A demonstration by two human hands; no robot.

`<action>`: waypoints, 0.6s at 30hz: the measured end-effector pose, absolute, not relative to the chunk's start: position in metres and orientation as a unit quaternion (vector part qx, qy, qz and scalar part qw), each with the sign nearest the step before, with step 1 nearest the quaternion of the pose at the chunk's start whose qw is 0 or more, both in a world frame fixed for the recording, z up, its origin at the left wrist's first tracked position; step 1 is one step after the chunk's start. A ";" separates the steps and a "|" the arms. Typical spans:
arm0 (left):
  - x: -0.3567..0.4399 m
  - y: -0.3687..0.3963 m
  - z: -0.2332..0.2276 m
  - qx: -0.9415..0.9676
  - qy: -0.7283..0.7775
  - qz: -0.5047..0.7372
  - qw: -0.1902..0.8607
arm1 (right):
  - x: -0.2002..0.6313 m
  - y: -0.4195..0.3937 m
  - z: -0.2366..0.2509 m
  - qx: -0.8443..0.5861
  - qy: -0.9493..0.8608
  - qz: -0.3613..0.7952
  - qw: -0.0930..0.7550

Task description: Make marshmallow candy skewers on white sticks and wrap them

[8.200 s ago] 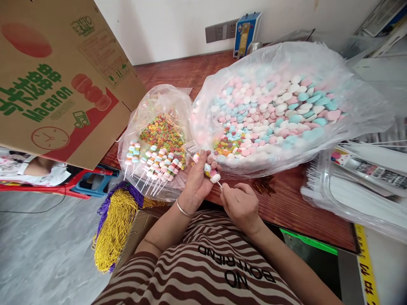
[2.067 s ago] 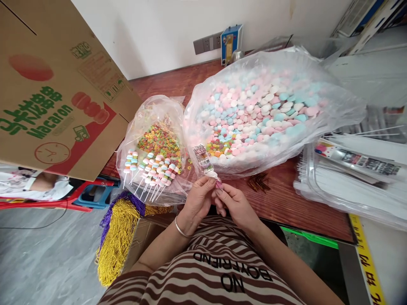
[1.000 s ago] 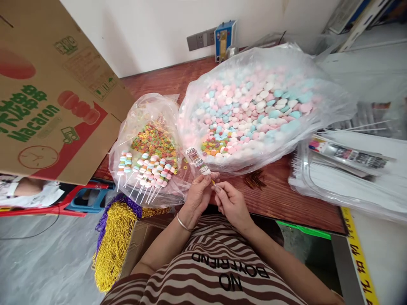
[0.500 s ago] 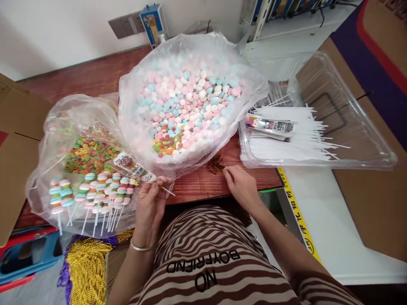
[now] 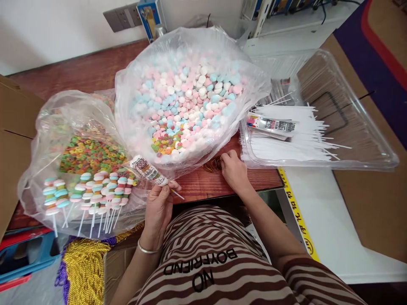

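Note:
My left hand (image 5: 159, 203) grips a candy skewer (image 5: 148, 170) sheathed in a clear printed wrapper, its stick poking out toward the right. My right hand (image 5: 232, 168) rests on the red-brown table (image 5: 203, 186), fingertips on a small pile of golden-brown twist ties (image 5: 213, 165); whether it pinches one I cannot tell. Behind both hands a large clear bag of pink, blue and white candies (image 5: 190, 97) lies open. A smaller bag (image 5: 79, 156) at the left holds colourful ring candies and several finished skewers (image 5: 92, 192).
A clear plastic tray (image 5: 318, 123) with white sticks and printed wrappers sits at the right on a white surface. A cardboard box (image 5: 12, 140) stands at the far left. Gold and purple bead strings (image 5: 82, 262) hang below the table edge. Wall sockets (image 5: 122, 17) are behind.
Earlier both hands worked the wrapper onto the skewer. Since then my right hand let go and reached right to the twist ties, while my left hand kept the wrapped skewer. My head turned right.

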State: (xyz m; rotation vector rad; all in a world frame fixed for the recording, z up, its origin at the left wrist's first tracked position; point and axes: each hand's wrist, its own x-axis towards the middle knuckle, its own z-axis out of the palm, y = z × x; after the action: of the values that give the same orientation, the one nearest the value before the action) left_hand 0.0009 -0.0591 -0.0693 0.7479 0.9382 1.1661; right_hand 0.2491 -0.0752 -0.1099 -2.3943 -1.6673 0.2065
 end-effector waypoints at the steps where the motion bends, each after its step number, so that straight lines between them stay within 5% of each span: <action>1: 0.001 -0.059 -0.069 0.330 0.419 0.518 0.669 | 0.249 -0.078 -0.111 -0.813 -0.566 0.059 0.124; 9: 0.004 -0.061 -0.069 0.348 0.451 0.472 0.673 | 0.241 -0.101 -0.116 -0.741 -0.595 -0.077 0.302; 15: -0.006 -0.063 -0.069 0.465 0.500 0.394 0.615 | 0.243 -0.105 -0.107 -0.753 -0.608 0.005 0.252; 18: -0.008 -0.063 -0.062 0.593 0.528 0.358 0.492 | 0.237 -0.115 -0.095 -0.735 -0.603 0.015 0.309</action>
State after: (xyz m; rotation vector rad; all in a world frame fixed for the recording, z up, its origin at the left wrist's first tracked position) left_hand -0.0080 -0.0631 -0.0620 1.4386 1.2819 0.8688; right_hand 0.2373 -0.1148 -0.0949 -1.9436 -1.5941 0.0388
